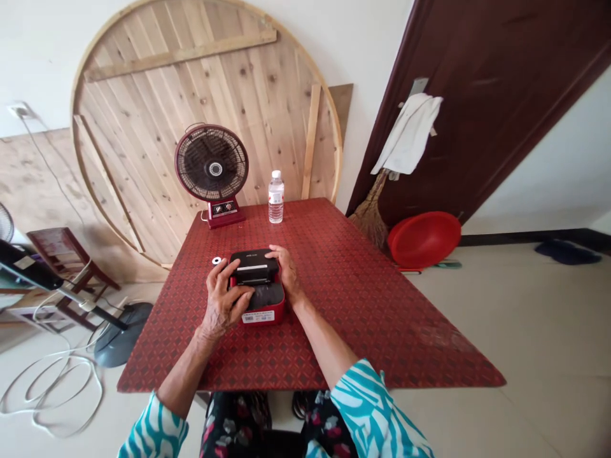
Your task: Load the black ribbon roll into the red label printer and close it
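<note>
Left hand [222,299] curled narrow over the near left of a black-and-red device [255,267], fingers on its black top. Right hand [286,273] clamps the far right corner, so both hands hold it. Device sits mid-counter, near edge, barcode sticker [255,316] on its near face. Small white ring [216,260] lies just left of it on the red patterned counter [382,318]. Farther back: water bottle [275,197] and red fan [211,164], standing apart. Big round wooden board [143,127] leans behind the counter. Right, on the floor: red basin [424,239], broom [370,216].
</note>
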The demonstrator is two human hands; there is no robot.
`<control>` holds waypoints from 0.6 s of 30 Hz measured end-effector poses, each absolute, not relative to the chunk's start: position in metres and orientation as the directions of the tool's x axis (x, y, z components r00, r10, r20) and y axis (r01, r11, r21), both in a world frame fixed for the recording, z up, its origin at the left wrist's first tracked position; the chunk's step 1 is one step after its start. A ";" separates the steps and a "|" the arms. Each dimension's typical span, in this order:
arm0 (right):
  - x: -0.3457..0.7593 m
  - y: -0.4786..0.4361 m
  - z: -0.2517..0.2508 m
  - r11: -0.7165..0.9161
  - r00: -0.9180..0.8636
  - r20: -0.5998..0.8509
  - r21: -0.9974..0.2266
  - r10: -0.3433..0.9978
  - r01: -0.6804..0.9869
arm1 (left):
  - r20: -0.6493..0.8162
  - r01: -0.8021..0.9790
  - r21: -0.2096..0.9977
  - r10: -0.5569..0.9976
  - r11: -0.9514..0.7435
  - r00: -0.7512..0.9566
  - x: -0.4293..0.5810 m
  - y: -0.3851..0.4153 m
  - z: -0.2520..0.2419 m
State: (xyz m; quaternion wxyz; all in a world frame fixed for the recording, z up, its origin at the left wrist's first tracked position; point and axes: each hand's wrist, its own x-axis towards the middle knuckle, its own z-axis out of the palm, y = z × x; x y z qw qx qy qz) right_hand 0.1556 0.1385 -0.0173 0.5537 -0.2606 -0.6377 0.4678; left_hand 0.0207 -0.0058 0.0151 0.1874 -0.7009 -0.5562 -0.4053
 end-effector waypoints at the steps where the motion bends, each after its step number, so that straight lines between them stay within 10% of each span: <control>1: 0.159 0.133 -0.021 0.436 -0.254 0.470 -0.882 0.846 -0.179 | 0.781 0.934 0.202 0.623 -0.294 0.027 0.021 -0.006 0.014; 18: 0.164 0.116 -0.028 0.457 -0.246 0.472 -0.881 0.846 -0.120 | 0.721 0.860 0.398 0.688 -0.320 -0.077 0.007 -0.006 -0.003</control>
